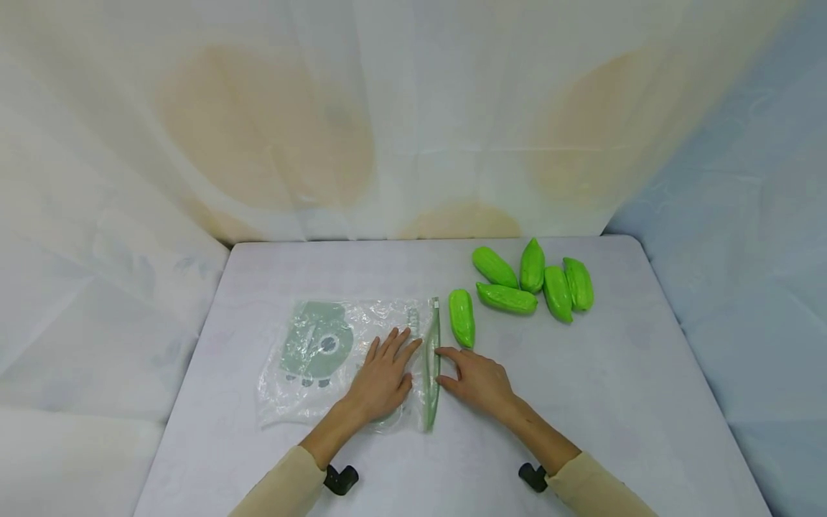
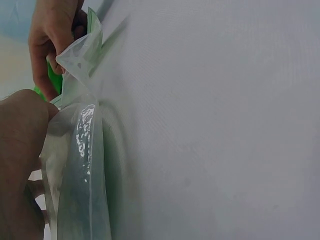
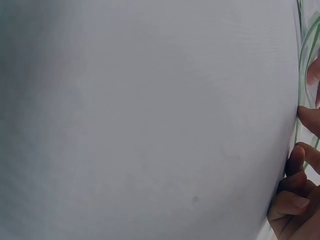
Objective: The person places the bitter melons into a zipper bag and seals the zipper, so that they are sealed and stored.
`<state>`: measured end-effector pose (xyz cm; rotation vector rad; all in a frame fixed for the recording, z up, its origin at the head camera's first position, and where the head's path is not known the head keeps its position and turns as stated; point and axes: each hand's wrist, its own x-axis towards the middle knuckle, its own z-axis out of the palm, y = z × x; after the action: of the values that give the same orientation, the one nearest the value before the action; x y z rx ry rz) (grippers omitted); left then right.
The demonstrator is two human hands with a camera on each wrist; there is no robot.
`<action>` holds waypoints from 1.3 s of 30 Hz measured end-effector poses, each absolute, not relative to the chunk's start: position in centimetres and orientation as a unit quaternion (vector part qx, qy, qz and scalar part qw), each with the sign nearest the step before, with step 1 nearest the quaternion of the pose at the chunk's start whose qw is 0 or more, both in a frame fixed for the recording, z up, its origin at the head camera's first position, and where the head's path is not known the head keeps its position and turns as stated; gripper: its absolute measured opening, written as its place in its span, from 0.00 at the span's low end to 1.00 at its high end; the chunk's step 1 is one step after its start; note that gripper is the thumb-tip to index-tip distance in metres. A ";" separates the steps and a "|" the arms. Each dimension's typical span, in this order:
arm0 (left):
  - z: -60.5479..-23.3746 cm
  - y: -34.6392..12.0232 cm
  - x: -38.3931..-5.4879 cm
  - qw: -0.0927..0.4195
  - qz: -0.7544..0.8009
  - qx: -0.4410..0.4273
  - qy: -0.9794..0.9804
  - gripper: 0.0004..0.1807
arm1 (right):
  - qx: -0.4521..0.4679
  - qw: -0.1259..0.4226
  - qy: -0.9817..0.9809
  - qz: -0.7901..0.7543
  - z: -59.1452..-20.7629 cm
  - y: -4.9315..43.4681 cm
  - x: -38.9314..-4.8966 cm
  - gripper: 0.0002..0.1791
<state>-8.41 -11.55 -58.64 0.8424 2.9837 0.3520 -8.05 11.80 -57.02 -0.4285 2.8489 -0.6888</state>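
A clear zip bag (image 1: 381, 316) with a pale green cartoon print lies flat on the table, its green-edged mouth (image 1: 431, 409) facing right and slightly parted. My left hand (image 1: 381, 380) rests palm down on the bag close to the mouth, fingers straight and spread. From the other side my right hand (image 1: 483, 380) holds the outer lip of the mouth at its thumb and index fingertips, its other fingers curled under. In the right wrist view the thumb (image 3: 310, 119) touches the green-lined edge. A bright green gourd-shaped vegetable (image 1: 461, 318) lies just beyond the right hand.
Several more green gourds (image 1: 507, 298) are grouped at the back right of the white-covered table (image 1: 614, 402). Pale curtains (image 1: 413, 143) hang behind the table and along both sides.
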 end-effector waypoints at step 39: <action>-58.5 -10.7 -8.6 -0.013 0.138 0.266 0.954 0.27 | -0.139 0.089 0.960 -0.226 -57.3 11.7 -8.1 0.29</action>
<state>-8.62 -10.73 -58.53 0.8424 3.0226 0.4373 -8.07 11.70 -57.27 -0.4147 2.8561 -0.6710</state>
